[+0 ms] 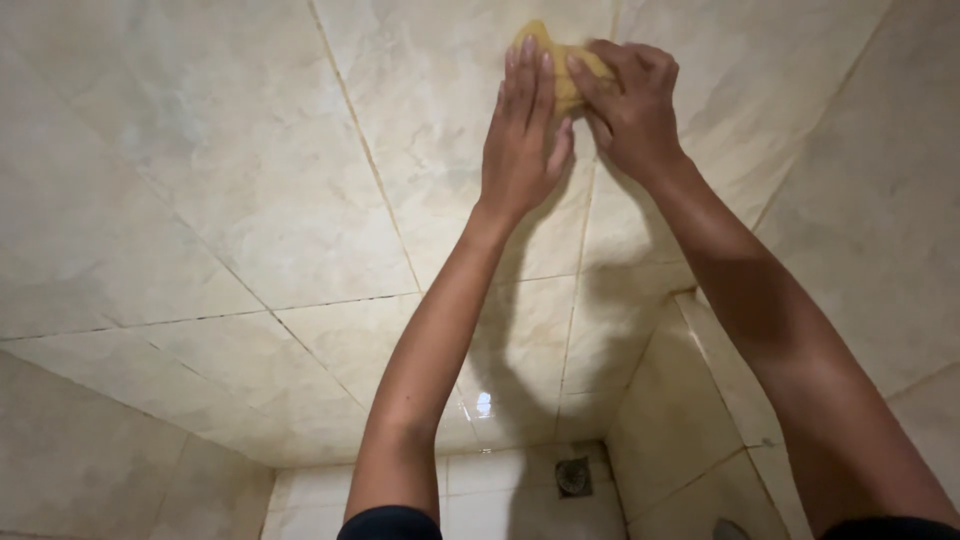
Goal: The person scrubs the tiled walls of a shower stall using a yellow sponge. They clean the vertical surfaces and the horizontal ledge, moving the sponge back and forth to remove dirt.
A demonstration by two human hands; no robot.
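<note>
Sponge (565, 75): yellow, pressed flat against the pale tiled wall (250, 200), mostly hidden under both hands; only its top edge and a strip between the hands show.
Left hand (522, 135): laid flat over the sponge's left part, fingers straight, close together and pointing up, palm bearing on the wall just below the sponge. It presses rather than grips.
Right hand (632, 105): just beside the left and touching it at the thumb side, fingers curled over the sponge's right edge, closed on it in a loose pinch.
Grout line (365, 150): dark and thin, running aslant well to the left of the left hand; another runs down the wall under the right wrist.
Floor drain (573, 476): small round grate far below both hands, in the corner of the white floor tiles (500, 490).
Wall corner (690, 300): to the right of the right forearm, where a side wall meets the one being worked.
Step in hand: by the look of it, scrubbing the tile, both hands bearing on the sponge together.
Next move calls for: judging from the grip, steady even pressure from both palms so the sponge slides without slipping out from under the flat left hand.
</note>
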